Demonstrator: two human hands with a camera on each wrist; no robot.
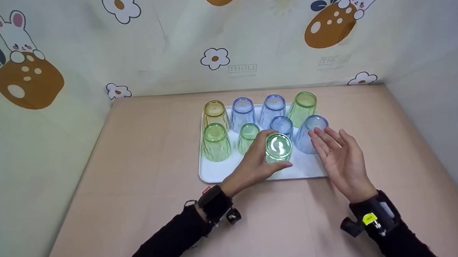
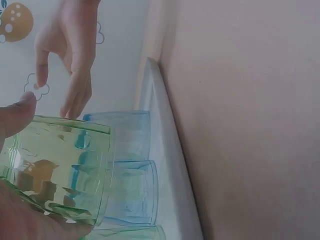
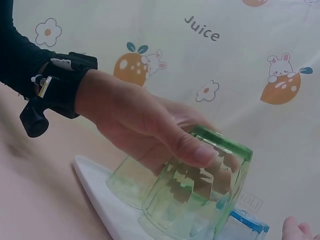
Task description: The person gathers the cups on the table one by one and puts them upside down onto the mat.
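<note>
My left hand (image 1: 256,158) grips a green glass (image 1: 278,146) between thumb and fingers, bottom up, above the front part of the white tray (image 1: 223,176). In the right wrist view the thumb lies along the side of this green glass (image 3: 197,185). My right hand (image 1: 342,161) holds nothing; its fingers are extended, palm facing the left hand. From the head view its fingertips overlap a blue glass (image 1: 306,138) at the tray's right end; whether they touch it I cannot tell. Another blue glass (image 1: 281,125) stands just behind the held one.
Upside-down glasses stand in two rows on the tray: a yellow one (image 1: 215,113), blue ones (image 1: 242,114) and a green one (image 1: 303,109) at the back, green ones (image 1: 216,143) at the front left. A patterned curtain (image 1: 185,36) rises behind the table (image 1: 144,148).
</note>
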